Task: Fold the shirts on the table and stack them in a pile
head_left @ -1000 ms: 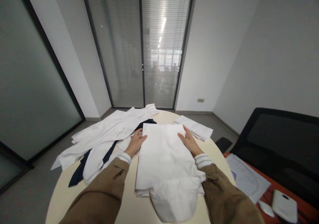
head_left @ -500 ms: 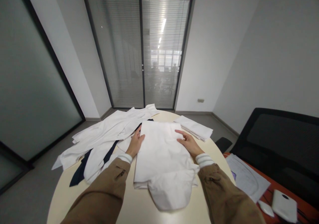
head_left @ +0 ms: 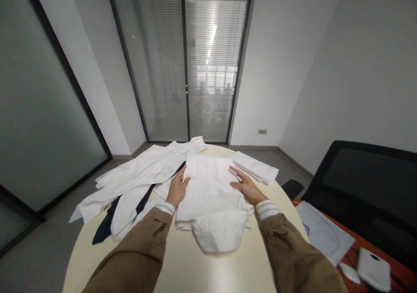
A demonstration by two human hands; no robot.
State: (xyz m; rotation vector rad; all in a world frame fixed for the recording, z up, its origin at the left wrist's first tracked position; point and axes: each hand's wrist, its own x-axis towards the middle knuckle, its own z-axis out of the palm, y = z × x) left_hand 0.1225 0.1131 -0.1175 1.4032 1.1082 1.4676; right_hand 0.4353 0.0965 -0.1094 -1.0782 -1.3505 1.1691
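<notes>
**Two hands flat on one folded white garment**

Position: the folded white garment lies at the middle of the cream round table, its rounded end toward the person.

Left hand: open, fingers straight and together, laid along the garment's left edge. It grips nothing.

Right hand: open, fingers spread, palm down on the garment's right edge. It grips nothing.

Surroundings: a loose heap of white garments lies just left of the left hand and touches the folded piece. A navy garment shows from under that heap. A second folded white cloth lies near the right hand, at the table's far right rim.

Off the table, right: a black chair, and an orange desk with papers and a white device on it.

Obstructions: both brown sleeves cover the near table edge. Nothing lies on top of the folded garment apart from the hands.
</notes>
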